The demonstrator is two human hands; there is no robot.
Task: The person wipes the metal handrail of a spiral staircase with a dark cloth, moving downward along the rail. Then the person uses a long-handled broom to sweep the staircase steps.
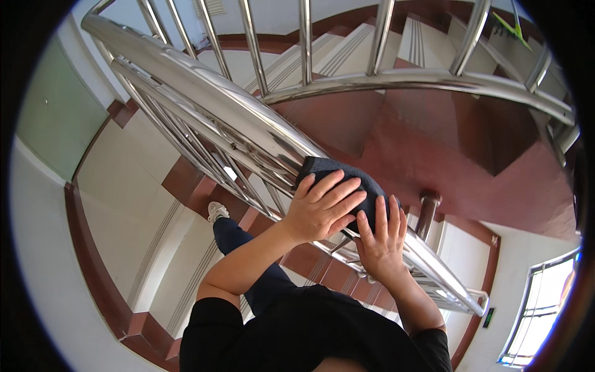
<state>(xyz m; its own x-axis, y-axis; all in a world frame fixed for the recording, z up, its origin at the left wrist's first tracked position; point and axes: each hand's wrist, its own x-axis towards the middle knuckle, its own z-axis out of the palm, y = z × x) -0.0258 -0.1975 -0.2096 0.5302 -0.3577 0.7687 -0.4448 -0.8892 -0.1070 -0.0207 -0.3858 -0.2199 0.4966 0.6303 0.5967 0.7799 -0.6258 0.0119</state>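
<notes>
A folded dark grey cloth (372,186) lies over the thick stainless-steel handrail (209,88) of a staircase. My left hand (320,204) presses on the cloth from above, fingers spread across its middle. Close beside it, nearer my body, my right hand (383,232) holds the cloth's lower end, with its fingers over the rail. The two hands almost touch. What the fingertips do on the rail's far side is partly hidden. Bright steel balusters and thinner rails (186,118) run below the handrail.
Pale stair treads with dark red edges (158,260) descend on my left, where my shoe (217,211) stands. More steps (344,51) rise beyond the far railing (409,80). There is a green door (56,102) at left and a barred window (534,311) at lower right.
</notes>
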